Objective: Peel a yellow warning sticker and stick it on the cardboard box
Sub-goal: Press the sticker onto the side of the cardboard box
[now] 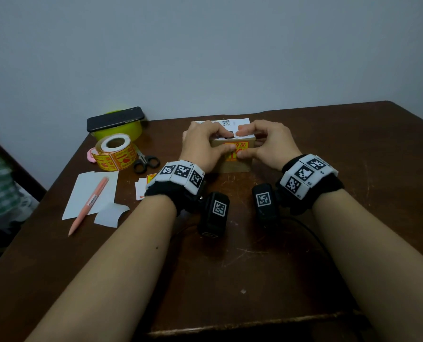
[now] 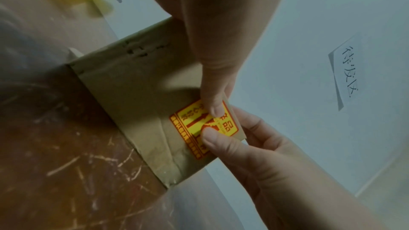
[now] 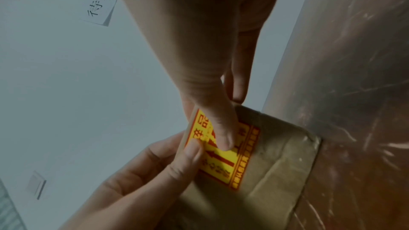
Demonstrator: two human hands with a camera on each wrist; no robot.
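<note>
A small cardboard box (image 1: 235, 166) stands on the brown table (image 1: 230, 255) in front of me. The yellow warning sticker (image 1: 240, 145) with red print lies on its front face near the top edge. My left hand (image 1: 205, 144) and right hand (image 1: 267, 141) hold the box from either side, fingers curled over the top and thumbs on the sticker. In the left wrist view my left thumb (image 2: 213, 107) and right thumb (image 2: 212, 137) both press the sticker (image 2: 194, 123) against the box (image 2: 132, 93). The right wrist view shows the same sticker (image 3: 232, 163) and box (image 3: 276, 163).
At the left are the sticker roll (image 1: 115, 153), black scissors (image 1: 145, 161), a phone (image 1: 115, 118) on a yellow-green tub (image 1: 129, 133), a pink pen (image 1: 89, 203) on white backing paper (image 1: 82, 191) and a small paper pile (image 1: 141, 190). A cable (image 1: 311, 233) runs under my right forearm.
</note>
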